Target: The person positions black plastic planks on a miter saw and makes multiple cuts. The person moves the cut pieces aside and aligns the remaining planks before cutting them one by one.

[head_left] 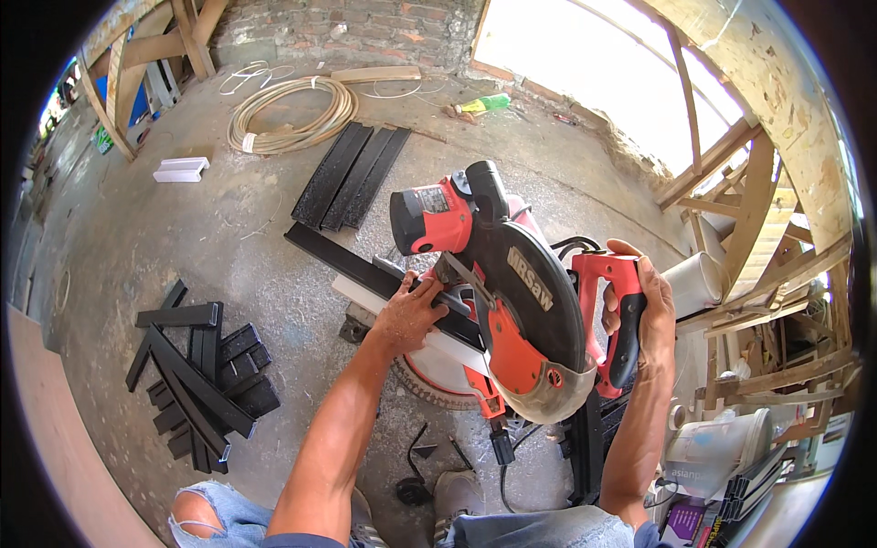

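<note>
A red and black miter saw [533,274] stands on the floor in front of me, its blade guard over the middle of its base. My right hand [650,306] is wrapped round the saw's red and black handle [626,333]. A long black profile [340,258] lies along the fence and runs out to the upper left. My left hand [406,317] holds this profile against the fence, left of the guard, fingers pointing toward the saw head. Where the blade meets the profile is hidden behind the guard.
Left of the saw lies a pile of short black pieces [206,365]. Longer black profiles [349,178] lie beyond it, near a coiled hose [292,116] and a green bottle [487,104]. A tape measure [413,492] is by my feet. White buckets [719,449] and wooden framing [763,205] stand at right.
</note>
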Action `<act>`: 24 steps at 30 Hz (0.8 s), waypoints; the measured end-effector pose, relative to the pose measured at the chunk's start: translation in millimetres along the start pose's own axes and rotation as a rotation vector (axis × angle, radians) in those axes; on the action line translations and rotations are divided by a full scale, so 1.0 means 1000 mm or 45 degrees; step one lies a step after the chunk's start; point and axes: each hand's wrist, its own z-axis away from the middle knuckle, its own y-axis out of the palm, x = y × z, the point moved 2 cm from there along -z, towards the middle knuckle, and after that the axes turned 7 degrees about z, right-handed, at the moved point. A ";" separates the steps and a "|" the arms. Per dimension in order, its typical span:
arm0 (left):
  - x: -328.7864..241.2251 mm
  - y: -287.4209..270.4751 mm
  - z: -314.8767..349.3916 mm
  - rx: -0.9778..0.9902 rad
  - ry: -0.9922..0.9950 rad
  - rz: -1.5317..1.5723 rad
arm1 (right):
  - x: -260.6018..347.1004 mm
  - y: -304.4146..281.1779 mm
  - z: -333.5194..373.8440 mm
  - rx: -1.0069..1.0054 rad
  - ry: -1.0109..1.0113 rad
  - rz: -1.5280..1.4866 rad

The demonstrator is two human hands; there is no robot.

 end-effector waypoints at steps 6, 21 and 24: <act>0.000 0.004 -0.001 -0.024 0.003 -0.008 | -0.002 -0.004 0.001 0.032 -0.035 0.009; -0.001 0.005 0.000 -0.037 -0.030 -0.007 | -0.008 -0.005 0.004 0.042 -0.036 -0.060; 0.000 0.006 0.000 -0.042 -0.060 0.006 | -0.009 -0.004 0.005 0.051 -0.046 -0.054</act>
